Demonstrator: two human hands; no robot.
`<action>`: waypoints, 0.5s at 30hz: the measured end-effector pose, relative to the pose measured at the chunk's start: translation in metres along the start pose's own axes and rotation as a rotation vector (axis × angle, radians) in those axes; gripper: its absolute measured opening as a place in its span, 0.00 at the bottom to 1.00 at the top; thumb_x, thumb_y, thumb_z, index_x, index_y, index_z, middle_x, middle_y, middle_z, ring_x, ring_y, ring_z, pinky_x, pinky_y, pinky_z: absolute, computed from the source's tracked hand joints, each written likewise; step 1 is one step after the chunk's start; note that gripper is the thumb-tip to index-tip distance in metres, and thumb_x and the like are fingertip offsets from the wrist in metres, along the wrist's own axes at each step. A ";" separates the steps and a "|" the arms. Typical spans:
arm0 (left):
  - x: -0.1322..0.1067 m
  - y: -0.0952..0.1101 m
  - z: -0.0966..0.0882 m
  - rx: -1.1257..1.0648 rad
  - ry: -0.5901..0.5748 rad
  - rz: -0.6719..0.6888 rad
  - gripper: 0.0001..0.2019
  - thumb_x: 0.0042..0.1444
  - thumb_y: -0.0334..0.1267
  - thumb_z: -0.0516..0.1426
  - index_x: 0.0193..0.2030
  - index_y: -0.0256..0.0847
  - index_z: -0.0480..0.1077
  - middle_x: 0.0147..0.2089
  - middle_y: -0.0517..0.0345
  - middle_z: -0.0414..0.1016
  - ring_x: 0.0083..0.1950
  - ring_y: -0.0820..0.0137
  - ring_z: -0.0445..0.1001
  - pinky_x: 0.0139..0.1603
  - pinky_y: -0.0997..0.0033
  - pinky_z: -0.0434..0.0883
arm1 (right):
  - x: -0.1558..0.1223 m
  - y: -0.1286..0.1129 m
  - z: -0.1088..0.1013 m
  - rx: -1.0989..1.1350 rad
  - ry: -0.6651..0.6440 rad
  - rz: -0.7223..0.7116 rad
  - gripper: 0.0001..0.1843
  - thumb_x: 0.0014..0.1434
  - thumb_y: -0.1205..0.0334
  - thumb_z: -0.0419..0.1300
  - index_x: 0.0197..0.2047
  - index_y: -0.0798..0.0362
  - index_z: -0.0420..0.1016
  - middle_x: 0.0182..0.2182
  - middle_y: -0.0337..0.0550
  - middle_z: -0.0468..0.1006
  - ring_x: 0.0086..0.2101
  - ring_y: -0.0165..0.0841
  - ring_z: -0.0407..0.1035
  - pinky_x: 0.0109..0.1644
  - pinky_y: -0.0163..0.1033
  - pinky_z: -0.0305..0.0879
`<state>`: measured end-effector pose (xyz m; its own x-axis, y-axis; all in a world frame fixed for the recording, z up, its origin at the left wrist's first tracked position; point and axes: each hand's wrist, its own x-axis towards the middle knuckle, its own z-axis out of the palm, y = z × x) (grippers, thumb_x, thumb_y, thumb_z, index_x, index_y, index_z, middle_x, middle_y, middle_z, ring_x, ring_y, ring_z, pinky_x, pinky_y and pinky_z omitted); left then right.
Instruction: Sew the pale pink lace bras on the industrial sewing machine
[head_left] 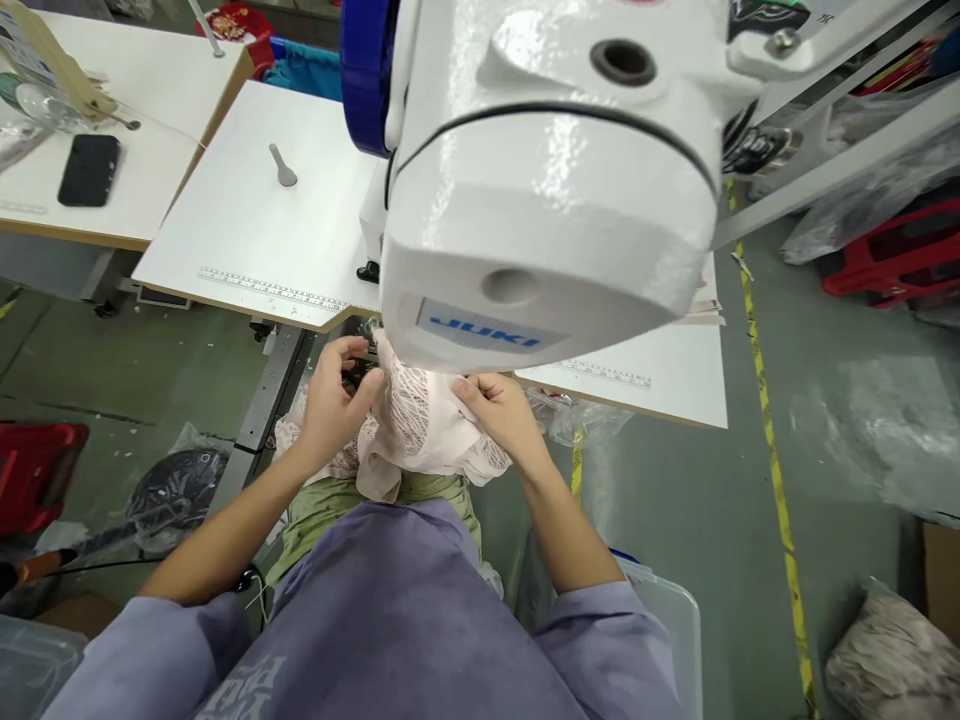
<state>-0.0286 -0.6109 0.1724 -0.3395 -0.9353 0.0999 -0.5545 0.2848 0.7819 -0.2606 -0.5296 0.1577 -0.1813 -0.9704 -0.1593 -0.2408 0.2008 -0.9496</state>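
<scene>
A pale pink lace fabric piece (420, 425) hangs from under the head of a white JUKI sewing machine (547, 190) down toward my lap. My left hand (336, 395) is closed on the fabric's left edge, fingers curled right by the needle area, which the machine head hides. My right hand (499, 410) pinches the fabric's right side just below the machine head. Both hands are close together at the front edge of the white sewing table (262, 230).
A small grey tool (282, 168) lies on the table. A black phone (89, 169) rests on the neighbouring table at left. A clear plastic bin (667, 620) stands at my right, a red crate (34, 470) at left, bagged goods (885, 650) on the floor.
</scene>
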 end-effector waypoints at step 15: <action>-0.143 -0.102 0.071 0.022 -0.124 -0.052 0.24 0.68 0.41 0.50 0.69 0.39 0.59 0.72 0.37 0.61 0.74 0.52 0.59 0.71 0.45 0.64 | -0.040 0.037 -0.016 -0.005 0.068 0.025 0.28 0.63 0.38 0.58 0.23 0.50 0.59 0.21 0.33 0.57 0.25 0.29 0.52 0.29 0.36 0.50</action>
<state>0.0223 -0.4913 0.0344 -0.4004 -0.9161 -0.0180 -0.5900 0.2428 0.7700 -0.2777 -0.4816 0.1329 -0.2515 -0.9539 -0.1636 -0.2404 0.2253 -0.9442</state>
